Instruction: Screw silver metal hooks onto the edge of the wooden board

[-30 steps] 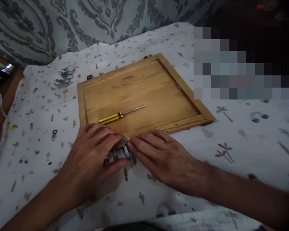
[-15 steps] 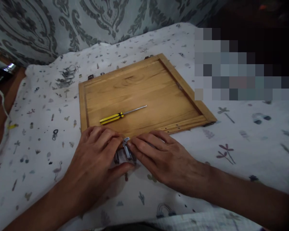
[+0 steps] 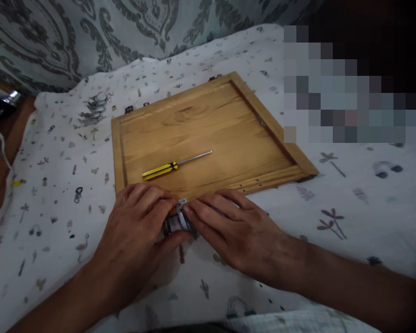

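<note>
A wooden cabinet door (image 3: 201,125) lies flat on a patterned cloth. At its near edge sits a metal hinge (image 3: 183,217), partly covered by my fingers. My left hand (image 3: 135,226) grips the hinge from the left, its thumb curled below the metal. From the other side, the fingers of my right hand (image 3: 229,226) press together against the same hinge. A yellow-and-black screwdriver (image 3: 161,170) rests on the door just beyond my hands, its tip pointing right.
A small heap of metal hinges (image 3: 93,109) lies on the cloth (image 3: 55,185) at left. Small dark screw holes show along the door's near rail (image 3: 266,181). A patterned curtain (image 3: 125,32) hangs behind. A pixelated area covers the upper right.
The view has shifted slightly. The hinge's lower part looks tilted a little differently between my fingers; both hands stay around it. The screwdriver has stayed on the door.
</note>
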`<move>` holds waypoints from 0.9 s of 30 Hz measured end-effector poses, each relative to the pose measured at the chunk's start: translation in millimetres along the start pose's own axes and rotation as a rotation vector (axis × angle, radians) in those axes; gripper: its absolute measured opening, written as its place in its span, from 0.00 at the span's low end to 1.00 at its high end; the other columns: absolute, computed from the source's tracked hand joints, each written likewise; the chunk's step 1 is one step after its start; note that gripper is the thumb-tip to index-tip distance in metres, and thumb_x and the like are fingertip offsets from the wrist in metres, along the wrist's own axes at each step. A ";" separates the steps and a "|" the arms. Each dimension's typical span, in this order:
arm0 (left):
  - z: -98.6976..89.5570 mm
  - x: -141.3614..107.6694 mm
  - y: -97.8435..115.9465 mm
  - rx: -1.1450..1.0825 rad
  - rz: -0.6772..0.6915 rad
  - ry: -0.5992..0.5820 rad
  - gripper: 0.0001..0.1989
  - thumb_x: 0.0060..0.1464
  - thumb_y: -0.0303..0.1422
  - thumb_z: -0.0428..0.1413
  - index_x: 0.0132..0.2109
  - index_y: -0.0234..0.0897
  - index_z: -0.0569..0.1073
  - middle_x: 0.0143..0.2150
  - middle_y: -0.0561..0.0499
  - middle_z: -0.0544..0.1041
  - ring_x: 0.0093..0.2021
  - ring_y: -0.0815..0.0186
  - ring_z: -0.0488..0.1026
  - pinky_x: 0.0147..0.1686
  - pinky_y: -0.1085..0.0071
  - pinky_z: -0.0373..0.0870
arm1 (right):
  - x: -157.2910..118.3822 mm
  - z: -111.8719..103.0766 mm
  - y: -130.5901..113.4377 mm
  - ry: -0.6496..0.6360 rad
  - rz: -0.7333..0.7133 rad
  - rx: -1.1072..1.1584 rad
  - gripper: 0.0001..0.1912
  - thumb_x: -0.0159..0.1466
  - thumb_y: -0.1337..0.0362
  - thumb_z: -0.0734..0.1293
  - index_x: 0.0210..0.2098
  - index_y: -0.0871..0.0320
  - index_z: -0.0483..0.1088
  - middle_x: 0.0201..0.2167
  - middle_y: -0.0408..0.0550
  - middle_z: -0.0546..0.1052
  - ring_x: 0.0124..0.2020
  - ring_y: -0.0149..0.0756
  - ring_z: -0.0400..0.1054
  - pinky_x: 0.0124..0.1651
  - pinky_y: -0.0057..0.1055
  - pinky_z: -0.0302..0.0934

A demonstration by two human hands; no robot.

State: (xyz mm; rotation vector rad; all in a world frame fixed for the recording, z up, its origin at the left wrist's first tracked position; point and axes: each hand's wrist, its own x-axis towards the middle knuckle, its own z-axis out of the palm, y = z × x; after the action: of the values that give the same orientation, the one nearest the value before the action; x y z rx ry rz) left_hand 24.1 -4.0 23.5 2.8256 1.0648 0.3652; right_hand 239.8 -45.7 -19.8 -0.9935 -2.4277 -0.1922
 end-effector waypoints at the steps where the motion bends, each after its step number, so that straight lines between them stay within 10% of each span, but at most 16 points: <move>1: -0.1 0.1 -0.3 -0.004 0.004 0.001 0.15 0.69 0.44 0.54 0.43 0.37 0.75 0.46 0.44 0.80 0.47 0.52 0.74 0.50 0.50 0.70 | -0.1 -0.1 0.1 -0.002 0.000 0.004 0.19 0.75 0.73 0.55 0.48 0.66 0.77 0.45 0.51 0.81 0.46 0.40 0.69 0.52 0.38 0.62; 27: -2.8 0.2 -1.3 -0.090 -0.045 -0.075 0.11 0.68 0.42 0.56 0.44 0.40 0.74 0.49 0.45 0.79 0.50 0.53 0.73 0.49 0.53 0.69 | -1.8 -2.1 -0.2 -0.014 -0.009 0.018 0.17 0.74 0.73 0.58 0.49 0.67 0.78 0.47 0.53 0.81 0.46 0.41 0.70 0.52 0.40 0.62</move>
State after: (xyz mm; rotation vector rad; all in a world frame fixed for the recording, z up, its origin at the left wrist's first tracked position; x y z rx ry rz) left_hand 22.6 -2.9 26.1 2.7084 1.0673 0.2927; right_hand 241.6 -47.6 -18.9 -0.9796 -2.4425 -0.1664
